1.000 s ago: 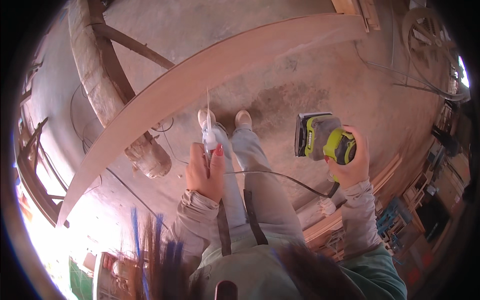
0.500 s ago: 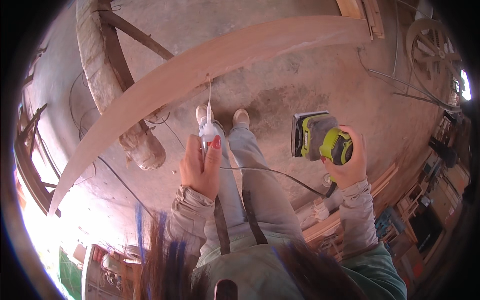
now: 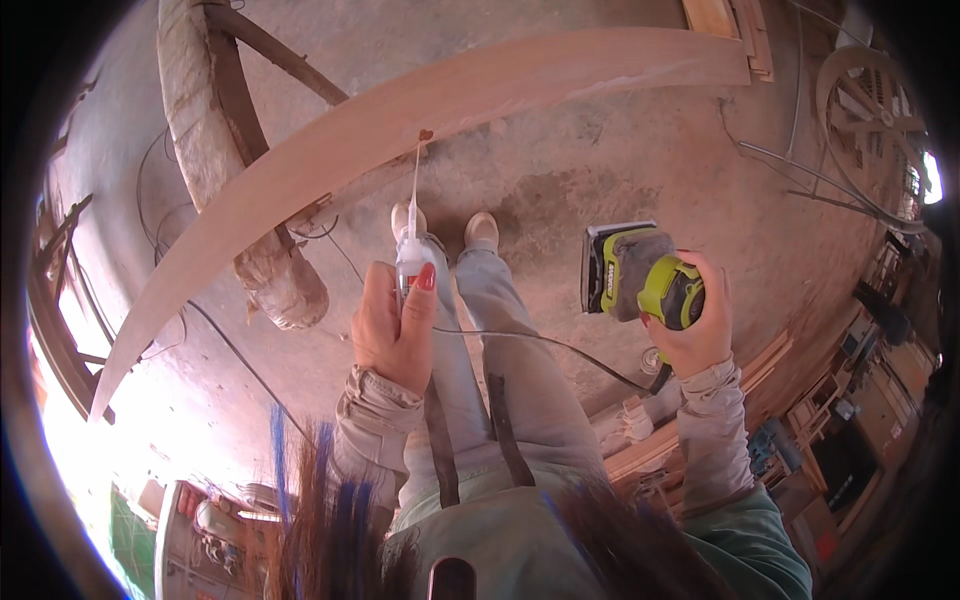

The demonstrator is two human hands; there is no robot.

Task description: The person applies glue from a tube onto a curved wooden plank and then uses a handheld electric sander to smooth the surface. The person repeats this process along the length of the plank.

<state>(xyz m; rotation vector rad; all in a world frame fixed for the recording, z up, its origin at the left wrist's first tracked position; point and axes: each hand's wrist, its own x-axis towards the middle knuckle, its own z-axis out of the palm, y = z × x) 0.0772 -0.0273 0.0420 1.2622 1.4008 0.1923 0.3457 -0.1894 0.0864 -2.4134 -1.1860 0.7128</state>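
Note:
A long, curved wooden board (image 3: 380, 125) arches across the view, from upper right to lower left. My left hand (image 3: 392, 330) is wrapped round a small white bottle (image 3: 410, 254), probably glue, with a long thin nozzle. Its nozzle tip meets the board's near edge, beside a small dark reddish-brown spot (image 3: 426, 135). Farther right, my right hand (image 3: 706, 325) grips a green and grey electric sander (image 3: 625, 268) by its rounded end. The sander hangs in the air, apart from the board, its flat sanding pad facing left.
A thick log-like beam (image 3: 275, 290) passes beneath the board at the left. A dark cord (image 3: 560, 348) runs across my legs toward the sander. Planks (image 3: 735, 35) lie near the board's right end, a spoked wheel (image 3: 880, 115) stands far right, and workshop clutter (image 3: 850, 430) fills the lower right.
My left hand and the bottle have shifted slightly left and up. The dark spot at the nozzle tip shows larger. My right hand keeps the sander almost still.

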